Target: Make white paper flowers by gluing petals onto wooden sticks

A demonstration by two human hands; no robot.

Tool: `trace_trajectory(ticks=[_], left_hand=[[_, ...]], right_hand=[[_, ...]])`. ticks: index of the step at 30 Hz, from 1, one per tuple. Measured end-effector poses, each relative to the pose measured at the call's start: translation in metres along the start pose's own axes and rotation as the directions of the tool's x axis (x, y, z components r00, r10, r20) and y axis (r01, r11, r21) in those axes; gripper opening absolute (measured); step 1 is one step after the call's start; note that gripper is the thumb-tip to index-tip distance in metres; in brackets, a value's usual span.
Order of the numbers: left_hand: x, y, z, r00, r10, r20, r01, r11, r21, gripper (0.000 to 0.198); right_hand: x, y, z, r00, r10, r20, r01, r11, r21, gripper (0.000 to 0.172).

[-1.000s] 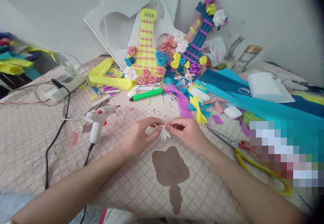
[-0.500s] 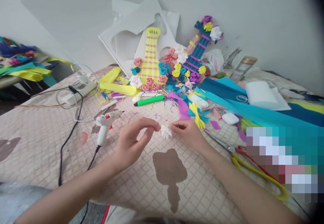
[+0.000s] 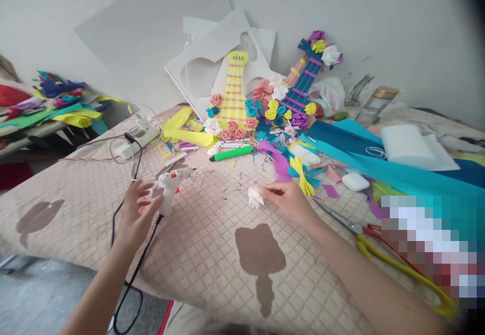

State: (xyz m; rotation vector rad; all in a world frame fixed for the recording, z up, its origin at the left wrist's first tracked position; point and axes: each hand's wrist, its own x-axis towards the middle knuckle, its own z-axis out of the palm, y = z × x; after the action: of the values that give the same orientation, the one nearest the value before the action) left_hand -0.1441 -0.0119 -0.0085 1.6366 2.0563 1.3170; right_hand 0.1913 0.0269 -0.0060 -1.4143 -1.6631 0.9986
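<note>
Between the thumb and fingers of my right hand (image 3: 287, 198) is a small white crepe-paper flower (image 3: 255, 197), held just over the cloth. My left hand (image 3: 138, 208) is beside the white hot glue gun (image 3: 166, 201), its fingers spread around the near side of the handle; whether they touch it I cannot tell. The glue gun stands with its nozzle pointing right, and its black cord (image 3: 151, 239) runs down off the table edge. Right of my right hand lies a pair of scissors (image 3: 341, 219) with red and yellow handles.
Paper-flower-trimmed guitars, one yellow (image 3: 237, 92) and one blue (image 3: 303, 85), lean at the back. A green marker (image 3: 233, 153) lies before them among paper scraps. Blue crepe paper (image 3: 352, 155) spreads over the right side. A power strip (image 3: 136, 143) sits at the back left.
My left hand has let go of the white flower and moved left to the glue gun, its fingers opening. My right hand keeps the flower. The view has shifted somewhat left.
</note>
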Motion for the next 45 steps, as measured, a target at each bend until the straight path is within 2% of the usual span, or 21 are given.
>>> trace_trajectory(ticks=[1, 2, 3, 6, 9, 13, 16, 17, 19, 22, 26, 29, 35, 41, 45], left_hand=[[0.003, -0.003, 0.004, 0.99, -0.034, 0.14, 0.025, 0.998, 0.06, 0.053], [0.007, -0.005, 0.007, 0.967, -0.031, 0.253, 0.001, 0.993, 0.118, 0.05], [0.01, -0.005, 0.01, 0.951, -0.014, 0.31, -0.041, 0.984, 0.171, 0.046], [0.019, -0.003, 0.018, 0.948, 0.014, 0.318, -0.114, 0.948, 0.298, 0.038], [0.023, 0.002, 0.023, 0.953, 0.02, 0.303, -0.117, 0.945, 0.307, 0.038], [0.011, 0.016, 0.025, 0.942, 0.047, 0.332, -0.111, 0.978, 0.175, 0.043], [-0.01, 0.03, 0.025, 0.918, 0.117, 0.378, -0.101, 0.993, -0.062, 0.035], [-0.019, 0.035, 0.025, 0.901, 0.132, 0.413, -0.083, 0.987, -0.135, 0.032], [-0.035, 0.044, 0.025, 0.874, 0.171, 0.455, -0.125, 0.984, -0.129, 0.025], [-0.053, 0.054, 0.025, 0.817, 0.327, 0.476, -0.322, 0.942, -0.094, 0.019], [-0.063, 0.069, 0.029, 0.685, 0.507, 0.524, -0.512, 0.846, -0.148, 0.022], [-0.063, 0.076, 0.033, 0.645, 0.555, 0.526, -0.566, 0.809, -0.159, 0.018], [-0.064, 0.075, 0.04, 0.613, 0.589, 0.527, -0.591, 0.784, -0.188, 0.012], [-0.063, 0.073, 0.043, 0.645, 0.586, 0.491, -0.598, 0.787, -0.154, 0.018], [-0.064, 0.069, 0.044, 0.639, 0.585, 0.499, -0.603, 0.784, -0.147, 0.02]], right_hand=[[0.0, 0.0, 0.0, 1.0, 0.0, 0.001, 0.0, 1.0, 0.001, 0.024], [0.0, 0.0, 0.001, 1.0, -0.001, 0.001, 0.001, 1.0, 0.002, 0.024], [-0.001, 0.0, 0.001, 1.0, -0.004, -0.001, 0.004, 1.0, 0.002, 0.024], [-0.001, 0.001, 0.002, 1.0, -0.016, 0.001, 0.016, 1.0, 0.013, 0.024], [-0.001, 0.0, 0.003, 1.0, -0.021, 0.005, 0.021, 1.0, 0.023, 0.024], [-0.002, -0.003, 0.002, 1.0, -0.003, 0.011, 0.002, 1.0, 0.026, 0.021], [-0.003, -0.006, 0.002, 1.0, 0.001, 0.01, -0.001, 1.0, 0.018, 0.02], [-0.003, -0.006, 0.002, 1.0, 0.002, 0.005, -0.002, 1.0, 0.016, 0.02], [-0.004, -0.006, 0.002, 1.0, 0.012, -0.008, -0.012, 1.0, 0.017, 0.02], [-0.004, -0.005, 0.004, 1.0, 0.018, -0.018, -0.017, 0.999, 0.029, 0.021], [-0.006, -0.007, 0.006, 0.999, -0.003, -0.04, 0.004, 1.0, 0.027, 0.02], [-0.009, -0.01, 0.008, 0.999, -0.028, -0.046, 0.029, 0.999, 0.024, 0.019], [-0.012, -0.013, 0.009, 0.998, -0.051, -0.036, 0.052, 0.998, 0.025, 0.019], [-0.013, -0.013, 0.01, 0.998, -0.057, -0.034, 0.057, 0.998, 0.004, 0.018], [-0.014, -0.013, 0.011, 0.997, -0.066, -0.028, 0.066, 0.998, 0.008, 0.017]])
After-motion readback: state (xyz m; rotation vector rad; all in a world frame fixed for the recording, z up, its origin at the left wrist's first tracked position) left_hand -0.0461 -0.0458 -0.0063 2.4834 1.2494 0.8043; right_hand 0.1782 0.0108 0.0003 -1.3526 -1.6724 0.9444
